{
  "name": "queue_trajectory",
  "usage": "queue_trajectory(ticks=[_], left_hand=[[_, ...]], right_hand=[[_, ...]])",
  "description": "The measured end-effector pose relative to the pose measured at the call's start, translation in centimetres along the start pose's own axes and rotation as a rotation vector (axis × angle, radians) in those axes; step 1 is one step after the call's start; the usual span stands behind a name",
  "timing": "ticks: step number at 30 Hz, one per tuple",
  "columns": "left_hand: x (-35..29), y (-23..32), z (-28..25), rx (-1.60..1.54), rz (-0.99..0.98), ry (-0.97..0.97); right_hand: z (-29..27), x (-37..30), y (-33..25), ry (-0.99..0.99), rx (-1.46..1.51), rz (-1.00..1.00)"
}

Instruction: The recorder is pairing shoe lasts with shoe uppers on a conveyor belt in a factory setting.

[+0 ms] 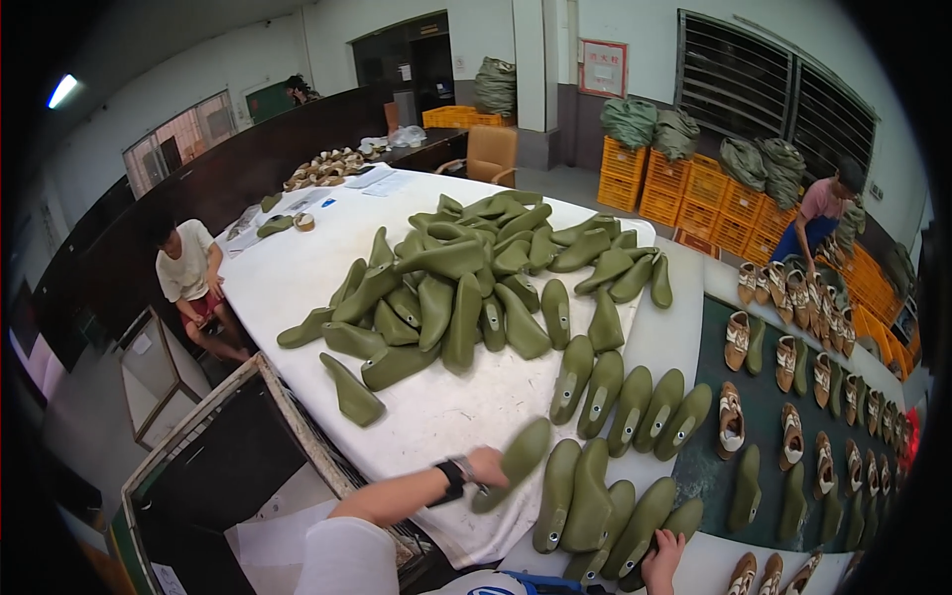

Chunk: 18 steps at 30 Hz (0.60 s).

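My left hand, with a dark watch at its wrist, is closed round one end of a green shoe last, tilted just above the white table. At the bottom edge my right hand curls its fingers over the near end of another green shoe last; part of that grip is hidden. Between the hands several lasts lie side by side in a row. A second row of lasts lies just beyond. Farther off, a loose heap of green lasts covers the middle of the table.
The white table adjoins a green conveyor belt on the right, lined with brown-and-white shoes and lasts. A framed dark bin stands at the left. One person sits left; another works by orange crates.
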<state>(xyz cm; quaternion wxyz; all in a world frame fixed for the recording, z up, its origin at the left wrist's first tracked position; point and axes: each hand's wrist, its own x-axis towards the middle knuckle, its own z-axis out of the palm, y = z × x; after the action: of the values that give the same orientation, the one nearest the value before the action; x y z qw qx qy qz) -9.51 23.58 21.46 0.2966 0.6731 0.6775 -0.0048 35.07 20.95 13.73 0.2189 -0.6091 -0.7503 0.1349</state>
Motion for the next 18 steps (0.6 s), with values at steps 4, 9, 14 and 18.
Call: queue_trajectory(ticks=[4,9,14,18], left_hand=[[-0.4,4.3,3.1,0.02,-0.014,0.054],[0.5,0.5,1.6,-0.09,-0.038,-0.192],[3.7,-11.6,-3.8,-0.135,-0.326,0.278],[5.3,-20.7,-7.2,-0.264,-0.549,0.593]], right_hand=[[0.2,0.0,-0.6,0.005,-0.022,0.008],[1.0,0.1,0.7,0.025,-0.03,0.018],[0.2,0.5,-0.7,0.034,-0.037,0.005],[0.1,0.6,-1.7,0.057,-0.048,0.027]])
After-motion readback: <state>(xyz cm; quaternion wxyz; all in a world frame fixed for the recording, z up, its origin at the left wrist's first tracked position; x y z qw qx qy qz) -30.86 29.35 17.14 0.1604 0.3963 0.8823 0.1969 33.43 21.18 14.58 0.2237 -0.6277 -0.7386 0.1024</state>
